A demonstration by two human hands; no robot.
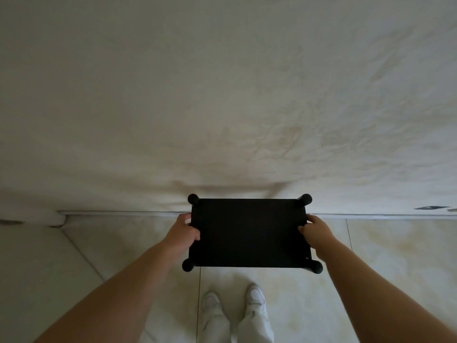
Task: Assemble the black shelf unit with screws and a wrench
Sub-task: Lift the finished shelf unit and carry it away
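Note:
The black shelf unit [249,232] is seen from straight above: a dark rectangular top panel with a round black post end at each corner. It stands close against the wall. My left hand [184,229] grips its left edge, thumb on top and fingers curled under the side. My right hand [315,230] grips the right edge the same way. Whatever lies below the top panel is hidden. No screws or wrench are in view.
A stained off-white wall [235,95] fills the upper frame, meeting the pale tiled floor [385,256] along a baseboard line just behind the shelf. My feet in white shoes [233,303] stand on the tiles directly in front of the unit.

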